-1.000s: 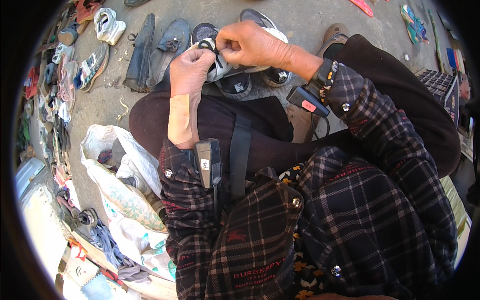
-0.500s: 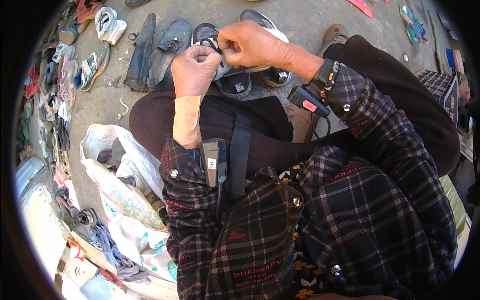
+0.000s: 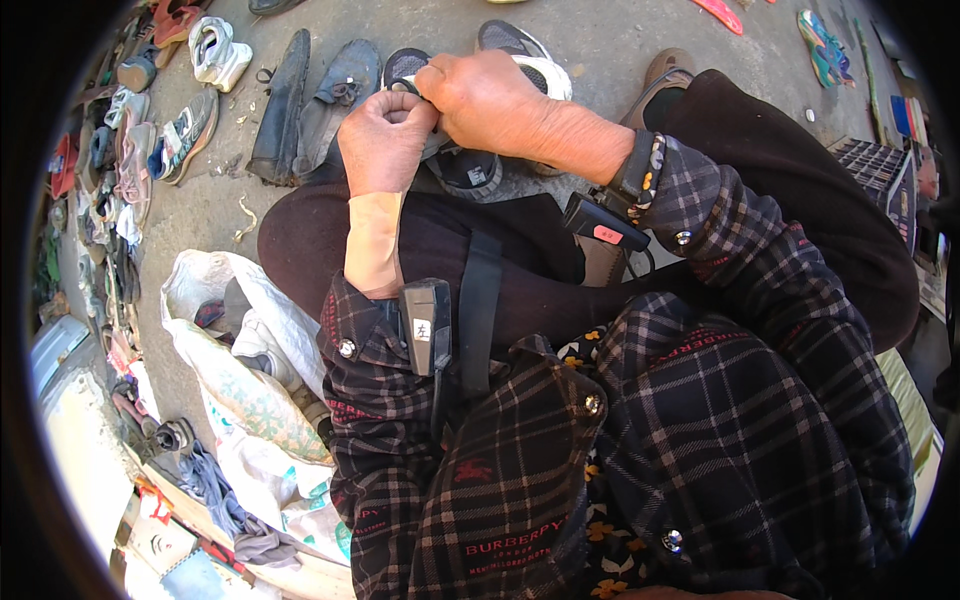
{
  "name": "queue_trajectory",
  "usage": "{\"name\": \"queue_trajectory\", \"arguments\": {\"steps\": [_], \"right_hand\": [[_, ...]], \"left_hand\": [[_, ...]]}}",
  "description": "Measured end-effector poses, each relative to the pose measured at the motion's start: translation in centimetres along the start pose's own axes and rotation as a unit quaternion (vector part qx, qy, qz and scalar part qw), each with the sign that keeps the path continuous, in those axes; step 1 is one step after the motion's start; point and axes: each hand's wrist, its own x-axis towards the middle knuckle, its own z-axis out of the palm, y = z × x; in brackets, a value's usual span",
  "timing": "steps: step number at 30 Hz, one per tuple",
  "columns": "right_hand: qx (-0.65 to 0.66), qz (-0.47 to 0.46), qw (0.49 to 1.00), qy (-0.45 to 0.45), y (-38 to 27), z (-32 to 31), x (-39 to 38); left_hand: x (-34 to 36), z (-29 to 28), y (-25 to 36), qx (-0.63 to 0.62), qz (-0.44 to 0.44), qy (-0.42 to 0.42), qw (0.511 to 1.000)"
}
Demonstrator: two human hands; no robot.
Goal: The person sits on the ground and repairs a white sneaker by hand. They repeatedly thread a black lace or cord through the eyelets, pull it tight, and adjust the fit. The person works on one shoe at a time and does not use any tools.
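My left hand (image 3: pixel 385 140) is closed in a pinch, thumb and fingers pressed together. Right beside it, knuckles up, my right hand (image 3: pixel 480 100) is curled in a fist that touches the left. A thin black strip (image 3: pixel 403 85) shows between the two hands; most of it is hidden by the fingers. Below and behind the hands stand a grey and white sneaker (image 3: pixel 535 70), the grey toe of another shoe (image 3: pixel 405 62) and a black shoe (image 3: pixel 468 172). To the left of my hands lie a black flat shoe (image 3: pixel 282 110) and a worn grey shoe (image 3: pixel 340 95).
A white woven sack (image 3: pixel 200 290) holding shoes stands open at my left. Rows of shoes (image 3: pixel 130 165) run along the far left. A white sneaker (image 3: pixel 218 52) and a striped sneaker (image 3: pixel 187 135) lie on the concrete. At the right is a dark grid-topped crate (image 3: pixel 870 165).
My right hand has shifted left and slightly nearer me, rolling closer against the left hand. The left hand has moved slightly left. The black strip shows further left.
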Motion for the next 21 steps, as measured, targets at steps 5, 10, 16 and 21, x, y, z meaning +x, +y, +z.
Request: {"name": "queue_trajectory", "arguments": {"steps": [5,10,16,21], "right_hand": [[0.109,-0.006,0.994,0.018,0.9,-0.4,0.2],[0.282,0.066,0.957,-0.022,2.0,-1.0,-0.6],[0.313,0.119,0.942,-0.009,1.9,-0.9,-1.0],[0.282,0.075,0.956,0.026,1.8,-0.3,-0.9]], "left_hand": [[-0.2,-0.1,0.0,0.042,0.036,-0.003,0.998],[-0.4,0.0,0.2,0.068,0.066,-0.005,0.996],[-0.6,0.1,0.4,0.034,0.051,-0.015,0.998],[-1.2,0.8,0.8,0.083,0.054,0.046,0.994]]}}
